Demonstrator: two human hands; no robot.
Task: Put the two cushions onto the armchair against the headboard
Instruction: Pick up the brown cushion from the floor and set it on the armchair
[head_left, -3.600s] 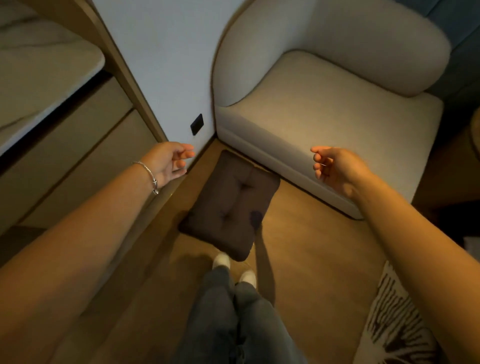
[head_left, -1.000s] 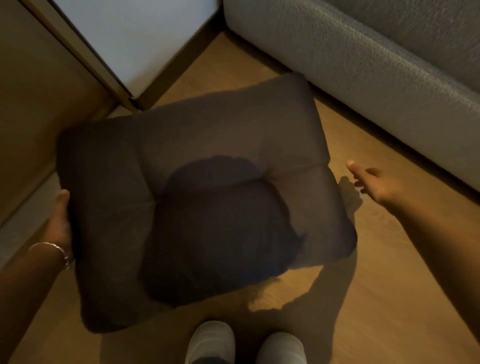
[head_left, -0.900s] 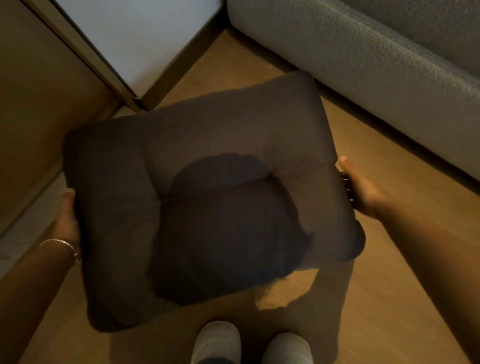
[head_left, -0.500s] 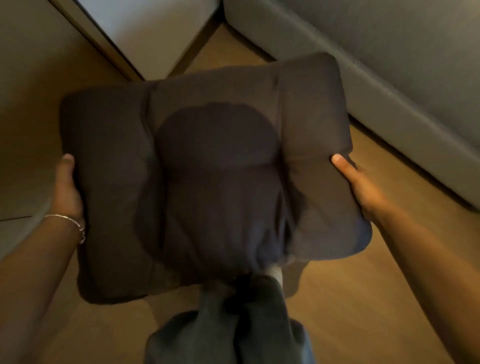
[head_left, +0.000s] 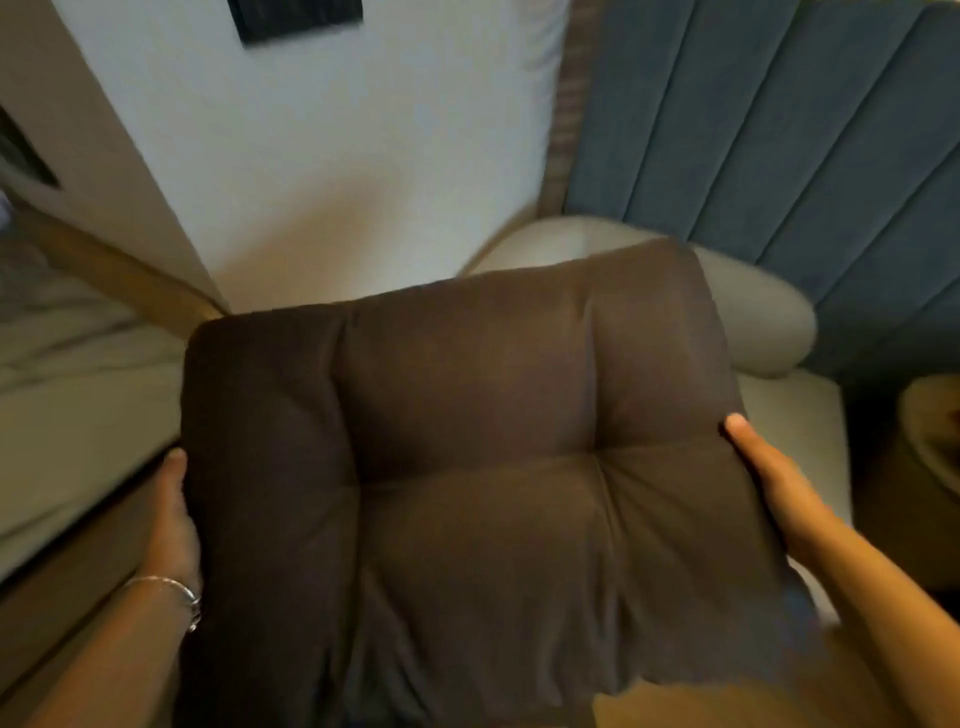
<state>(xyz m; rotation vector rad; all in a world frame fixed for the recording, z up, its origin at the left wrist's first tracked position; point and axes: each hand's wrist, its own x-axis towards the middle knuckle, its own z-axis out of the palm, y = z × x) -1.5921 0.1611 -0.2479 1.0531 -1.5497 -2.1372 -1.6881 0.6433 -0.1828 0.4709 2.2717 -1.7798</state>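
Note:
A dark brown tufted cushion (head_left: 478, 467) fills the middle of the view, held up in the air in front of me. My left hand (head_left: 174, 525) grips its left edge and my right hand (head_left: 774, 483) grips its right edge, thumbs on top. Behind the cushion stands the beige armchair (head_left: 758, 317); only its rounded backrest and a strip of seat at the right show. The blue padded headboard (head_left: 779, 135) rises behind the armchair. Only one cushion is in view.
A white wall (head_left: 337, 166) with a dark plate near the top stands left of the armchair. A bed with pale bedding (head_left: 67, 415) and a wooden frame lies at the left. A round side table (head_left: 930, 431) shows at the right edge.
Both hands took hold of the cushion and lifted it off the floor. The view has risen from the floor to the armchair back, wall and headboard.

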